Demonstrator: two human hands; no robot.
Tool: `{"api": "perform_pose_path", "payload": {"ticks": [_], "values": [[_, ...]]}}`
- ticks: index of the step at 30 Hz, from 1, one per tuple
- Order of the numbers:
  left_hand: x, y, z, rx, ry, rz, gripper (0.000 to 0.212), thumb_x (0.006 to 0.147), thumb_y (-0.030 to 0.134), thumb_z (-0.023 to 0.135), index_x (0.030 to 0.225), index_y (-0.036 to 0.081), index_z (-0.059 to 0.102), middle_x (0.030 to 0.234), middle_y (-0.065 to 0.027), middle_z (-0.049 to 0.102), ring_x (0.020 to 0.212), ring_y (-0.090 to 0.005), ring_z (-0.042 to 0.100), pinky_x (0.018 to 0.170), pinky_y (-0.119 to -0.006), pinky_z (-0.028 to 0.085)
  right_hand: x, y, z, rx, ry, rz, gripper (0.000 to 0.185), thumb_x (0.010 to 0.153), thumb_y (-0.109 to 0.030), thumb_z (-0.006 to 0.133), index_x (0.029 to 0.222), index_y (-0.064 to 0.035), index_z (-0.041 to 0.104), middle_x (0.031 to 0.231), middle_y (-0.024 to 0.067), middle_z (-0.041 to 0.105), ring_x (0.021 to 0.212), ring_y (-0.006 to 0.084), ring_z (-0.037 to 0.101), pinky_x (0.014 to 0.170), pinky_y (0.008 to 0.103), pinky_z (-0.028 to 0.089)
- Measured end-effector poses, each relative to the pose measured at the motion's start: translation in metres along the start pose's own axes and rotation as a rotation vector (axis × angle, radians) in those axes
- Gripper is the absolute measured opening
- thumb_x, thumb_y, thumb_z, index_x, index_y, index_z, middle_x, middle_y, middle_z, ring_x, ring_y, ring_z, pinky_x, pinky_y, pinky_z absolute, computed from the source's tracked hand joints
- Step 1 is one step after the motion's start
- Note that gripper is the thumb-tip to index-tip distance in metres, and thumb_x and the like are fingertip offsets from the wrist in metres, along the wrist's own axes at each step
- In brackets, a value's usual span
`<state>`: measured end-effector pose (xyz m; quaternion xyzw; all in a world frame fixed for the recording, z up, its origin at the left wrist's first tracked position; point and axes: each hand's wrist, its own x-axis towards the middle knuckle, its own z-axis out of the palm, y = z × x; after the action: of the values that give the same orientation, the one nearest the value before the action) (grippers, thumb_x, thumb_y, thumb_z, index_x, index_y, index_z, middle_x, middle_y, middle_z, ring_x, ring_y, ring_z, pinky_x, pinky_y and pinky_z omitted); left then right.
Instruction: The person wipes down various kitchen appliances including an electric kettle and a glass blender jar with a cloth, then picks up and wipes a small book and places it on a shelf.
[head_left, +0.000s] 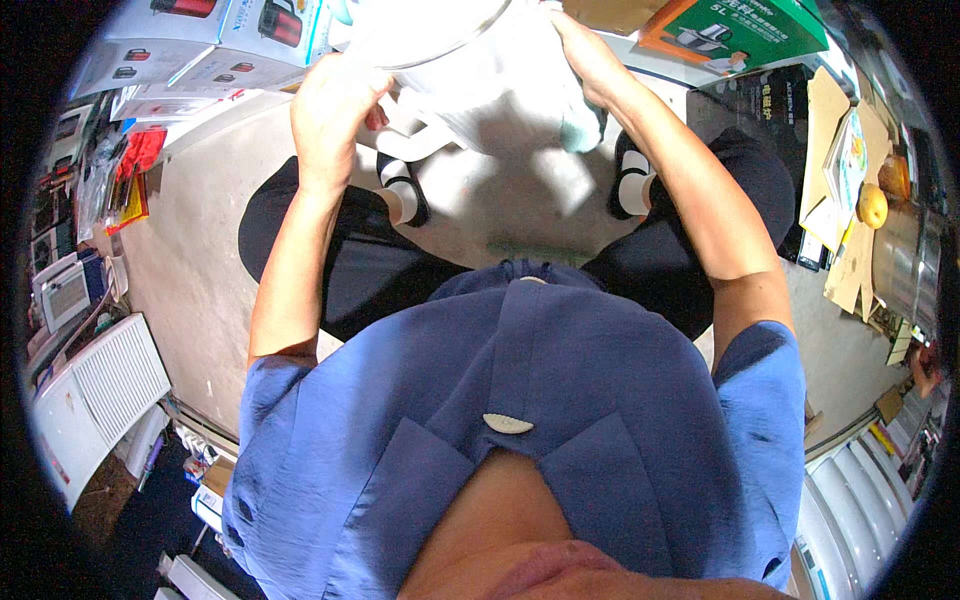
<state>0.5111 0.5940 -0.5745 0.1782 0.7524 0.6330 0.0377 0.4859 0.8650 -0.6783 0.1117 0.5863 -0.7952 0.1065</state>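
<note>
In front of me at the top edge is a large white rounded object with a curved rim, so glaringly lit that its details wash out. My left hand grips its left side, thumb near the rim and fingertips curled beneath. A white curved part, possibly a handle or base, shows under it. At the right side is my right hand, its fingers mostly lost in the glare and past the object's edge. Pale green cloth-like material hangs beside that hand's wrist; whether the hand grips it is unclear.
Printed kettle cartons stand at upper left, a green cooker box at upper right. A black carton, cardboard and a yellow round fruit lie on the right. A white louvred panel is at left. My feet rest on the concrete floor.
</note>
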Motion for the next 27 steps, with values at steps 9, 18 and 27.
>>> {"api": "perform_pose_path", "payload": {"ticks": [9,18,27], "values": [[0.009,-0.005,0.000,-0.006,0.215,-0.050,0.020,0.084,0.016,0.063,0.087,-0.002,0.056,0.063,-0.0057,0.052,0.052,-0.0139,0.049,0.054,-0.029,0.044,-0.031,-0.015,0.068,-0.451,0.229,-0.898,0.037,0.099,-0.022,0.037,0.113,0.0080,0.053,0.110,0.0210,0.058,0.105,0.0309,0.053,0.097,0.0362,0.036],[0.015,0.011,-0.021,-0.076,0.182,0.080,0.019,0.082,0.016,0.063,0.086,-0.001,0.057,0.063,-0.0055,0.051,0.053,-0.0152,0.049,0.054,-0.031,0.044,0.017,-0.051,0.042,-0.015,-0.120,-0.100,0.047,0.097,-0.035,0.040,0.122,0.0027,0.055,0.119,0.0150,0.059,0.107,0.0217,0.057,0.095,0.0353,0.043],[0.018,0.020,-0.039,-0.247,0.290,0.039,0.019,0.084,0.019,0.061,0.085,0.001,0.056,0.063,-0.0022,0.044,0.054,-0.0134,0.043,0.055,-0.031,0.042,0.005,-0.040,0.042,0.687,-0.431,0.127,0.041,0.092,-0.027,0.043,0.121,0.0001,0.055,0.114,0.0158,0.062,0.106,0.0270,0.060,0.092,0.0425,0.049]]}}
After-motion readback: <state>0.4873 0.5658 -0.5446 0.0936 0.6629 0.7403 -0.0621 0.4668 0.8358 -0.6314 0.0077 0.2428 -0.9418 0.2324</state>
